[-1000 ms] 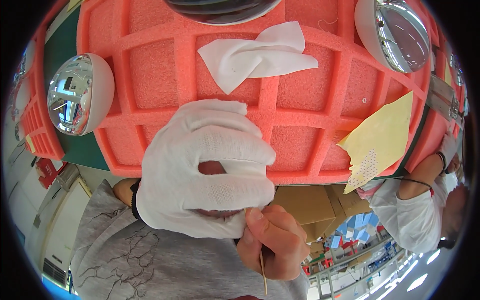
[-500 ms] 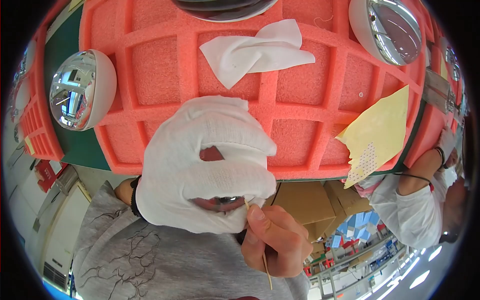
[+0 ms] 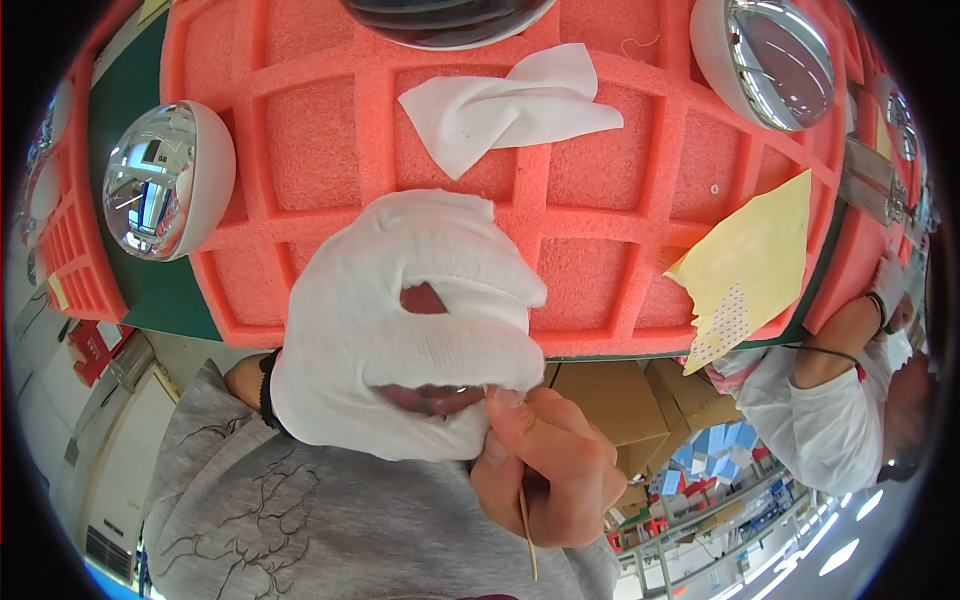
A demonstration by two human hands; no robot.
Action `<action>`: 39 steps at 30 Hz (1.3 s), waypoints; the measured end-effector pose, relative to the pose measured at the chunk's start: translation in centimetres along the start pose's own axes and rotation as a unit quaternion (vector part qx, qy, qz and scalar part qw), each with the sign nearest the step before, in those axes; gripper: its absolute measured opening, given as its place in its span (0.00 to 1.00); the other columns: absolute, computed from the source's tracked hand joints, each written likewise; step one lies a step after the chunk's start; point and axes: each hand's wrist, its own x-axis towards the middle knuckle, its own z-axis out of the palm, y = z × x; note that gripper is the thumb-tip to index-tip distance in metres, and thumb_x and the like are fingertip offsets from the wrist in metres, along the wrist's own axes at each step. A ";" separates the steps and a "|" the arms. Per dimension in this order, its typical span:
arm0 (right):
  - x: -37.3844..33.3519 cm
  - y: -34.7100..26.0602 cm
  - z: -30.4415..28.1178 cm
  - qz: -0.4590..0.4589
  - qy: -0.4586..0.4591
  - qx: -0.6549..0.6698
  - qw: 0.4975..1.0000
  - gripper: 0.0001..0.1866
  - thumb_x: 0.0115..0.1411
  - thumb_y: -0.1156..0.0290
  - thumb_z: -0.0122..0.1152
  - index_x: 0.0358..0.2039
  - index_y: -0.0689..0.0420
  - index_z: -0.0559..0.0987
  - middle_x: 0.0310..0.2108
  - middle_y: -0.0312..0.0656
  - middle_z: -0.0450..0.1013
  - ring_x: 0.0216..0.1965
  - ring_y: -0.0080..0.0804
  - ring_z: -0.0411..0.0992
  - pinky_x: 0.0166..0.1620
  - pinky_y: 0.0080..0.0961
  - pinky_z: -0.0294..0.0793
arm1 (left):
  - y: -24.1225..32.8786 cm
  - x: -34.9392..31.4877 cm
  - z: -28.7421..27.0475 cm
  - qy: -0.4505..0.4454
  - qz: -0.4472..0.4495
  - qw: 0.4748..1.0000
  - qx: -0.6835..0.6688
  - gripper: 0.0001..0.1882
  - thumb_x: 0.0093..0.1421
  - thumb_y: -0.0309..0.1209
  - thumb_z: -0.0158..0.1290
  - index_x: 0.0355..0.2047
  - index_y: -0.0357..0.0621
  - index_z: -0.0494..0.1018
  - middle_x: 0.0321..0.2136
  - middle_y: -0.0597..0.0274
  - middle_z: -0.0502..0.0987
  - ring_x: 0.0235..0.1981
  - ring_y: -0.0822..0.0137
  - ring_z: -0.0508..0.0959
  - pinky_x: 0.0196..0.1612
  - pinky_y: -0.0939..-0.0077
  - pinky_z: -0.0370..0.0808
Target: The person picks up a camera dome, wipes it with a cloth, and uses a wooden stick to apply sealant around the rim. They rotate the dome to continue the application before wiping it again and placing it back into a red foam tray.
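Observation:
My left hand (image 3: 370,290), in a white cloth glove, curls round a dark, shiny, rounded piece (image 3: 435,400). Only slivers of it show between the fingers; the glove covers the rest. Bare and close beside it, my right hand (image 3: 550,460) pinches a thin wooden stick (image 3: 529,540). The upper end of the stick meets the gap between the gloved fingers, and its lower end sticks out under my right hand. Whether the tip touches the shiny piece cannot be made out.
Red foam with square pockets (image 3: 590,225) covers the table. On it lie a crumpled white cloth (image 3: 510,110), a torn yellow sheet (image 3: 755,260), and mirrored domes at left (image 3: 150,190), top (image 3: 450,20) and right (image 3: 770,65). Cardboard boxes (image 3: 610,410) stand below; a co-worker's arm (image 3: 835,340) is at right.
My right hand has shifted slightly left and up with the stick, closer against the gloved fingers. Less of the stick's upper end shows now. My left hand keeps its hold.

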 end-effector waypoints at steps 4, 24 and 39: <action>-0.2 0.5 -1.1 -0.050 -0.062 0.013 0.997 0.08 0.54 0.88 0.60 0.35 0.74 0.75 0.16 0.51 0.73 0.12 0.27 0.67 0.17 0.18 0.65 | 0.6 -0.2 0.4 0.025 -0.021 0.999 0.007 0.18 0.36 0.32 0.70 0.32 0.50 0.82 0.40 0.52 0.79 0.41 0.52 0.79 0.52 0.50 0.71; 1.3 -0.4 -0.7 -0.021 -0.065 -0.040 0.997 0.07 0.54 0.88 0.59 0.35 0.73 0.77 0.15 0.50 0.73 0.12 0.27 0.69 0.18 0.17 0.66 | 0.6 -0.3 0.4 0.065 -0.042 0.997 -0.004 0.18 0.37 0.29 0.70 0.33 0.49 0.81 0.41 0.52 0.78 0.41 0.53 0.79 0.53 0.51 0.71; 0.4 -1.4 -1.1 -0.022 -0.086 -0.090 0.992 0.11 0.49 0.91 0.63 0.35 0.71 0.79 0.14 0.47 0.72 0.11 0.25 0.66 0.18 0.14 0.64 | 0.7 0.1 -0.2 0.006 -0.027 1.000 -0.004 0.21 0.35 0.29 0.70 0.34 0.49 0.81 0.39 0.55 0.78 0.40 0.51 0.79 0.52 0.48 0.72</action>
